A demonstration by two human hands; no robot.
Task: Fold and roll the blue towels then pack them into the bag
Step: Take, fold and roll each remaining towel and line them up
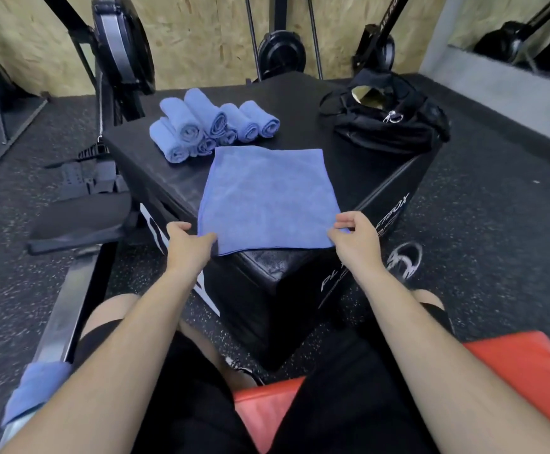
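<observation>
On the box top: the flat towel (267,198) lay spread open on the black box (349,165), with its near edge reaching the box's near corner.
Left side: the left hand (185,244) held the flat towel at its near left corner, fingers curled onto the cloth's edge and the thumb raised beside them.
Right side: the right hand (355,237) pinched the near right corner between thumb and fingers, and that corner stood slightly lifted off the box.
Far left of the top: the rolled towels (208,126) sat heaped in two layers, their spiral ends turned toward the person, just beyond the flat towel's far left corner.
Far right of the top: the bag (388,116), black and slumped, sat with its mouth open and a metal clip showing at the front, well apart from the rolled towels.
Lower left: more blue cloth (34,391) lay beside the left forearm.
Seat: a red pad (522,365) showed under the person's legs.
Backdrop: a rowing machine (120,44) stood against the wooden wall (201,27), on the dark speckled floor (496,208).
</observation>
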